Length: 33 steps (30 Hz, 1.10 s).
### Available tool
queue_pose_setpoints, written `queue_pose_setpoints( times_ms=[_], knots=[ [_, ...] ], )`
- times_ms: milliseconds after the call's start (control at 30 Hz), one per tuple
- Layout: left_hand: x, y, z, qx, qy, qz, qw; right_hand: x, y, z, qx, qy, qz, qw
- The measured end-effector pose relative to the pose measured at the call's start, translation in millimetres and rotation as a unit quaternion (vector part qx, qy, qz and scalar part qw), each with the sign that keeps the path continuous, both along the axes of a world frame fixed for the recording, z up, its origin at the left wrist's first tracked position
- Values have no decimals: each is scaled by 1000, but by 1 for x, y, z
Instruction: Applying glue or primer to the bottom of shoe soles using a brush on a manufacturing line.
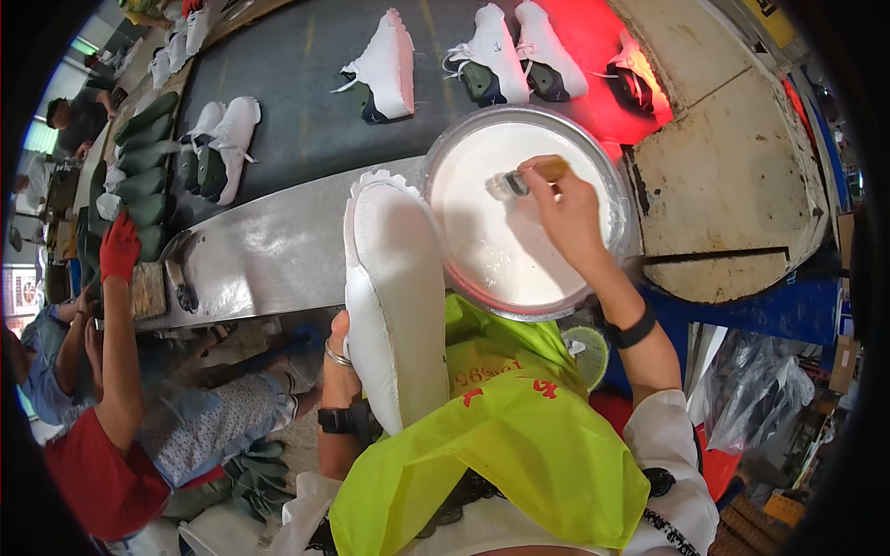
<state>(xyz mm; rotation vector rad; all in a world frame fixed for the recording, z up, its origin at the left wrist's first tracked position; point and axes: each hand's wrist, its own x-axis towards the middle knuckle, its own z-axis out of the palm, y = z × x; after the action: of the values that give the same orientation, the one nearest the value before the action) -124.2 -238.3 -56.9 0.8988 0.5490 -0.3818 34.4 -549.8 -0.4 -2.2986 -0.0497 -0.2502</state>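
Observation:
My left hand (339,360) is closed around a white shoe upper (394,278), held upright with its pale underside toward me. The shoe hides most of those fingers. In my right hand (572,211) is a brush with a wooden handle (549,169), pinched between the fingers. The brush's bristles (502,186) are over or in white liquid (501,246), and I cannot tell how deep. That liquid fills a round metal basin (436,176) just right of the shoe.
Several white shoes (491,56) with dark green insides lie on a dark conveyor belt (287,111), which leads into a red-lit opening (640,74). A metal ledge (269,259) runs along its near side. At left, a co-worker's red-gloved hand (120,246) is beside stacked green soles (144,185).

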Motion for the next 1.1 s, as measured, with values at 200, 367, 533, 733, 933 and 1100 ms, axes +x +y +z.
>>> queue_pose_setpoints(
  times_ms=[200,367,533,733,933,1100],
  knots=[
    [5,-10,-6,1,31,-8,999,-3,-15,-7,108,25,53,992],
    [15,-13,-5,-74,30,-64,995,-6,37,52,236,-98,142,956],
    [20,-4,-23,-85,-23,-73,993,-29,30,45,187,58,84,977],
    [31,12,-49,-141,-83,-163,973,-43,24,37,219,31,95,970],
    [24,2,-36,-129,-77,-102,983,2,64,60,214,-78,140,964],
    [27,4,-37,-138,-64,-136,979,-18,80,79,208,-108,171,957]
  ],
)
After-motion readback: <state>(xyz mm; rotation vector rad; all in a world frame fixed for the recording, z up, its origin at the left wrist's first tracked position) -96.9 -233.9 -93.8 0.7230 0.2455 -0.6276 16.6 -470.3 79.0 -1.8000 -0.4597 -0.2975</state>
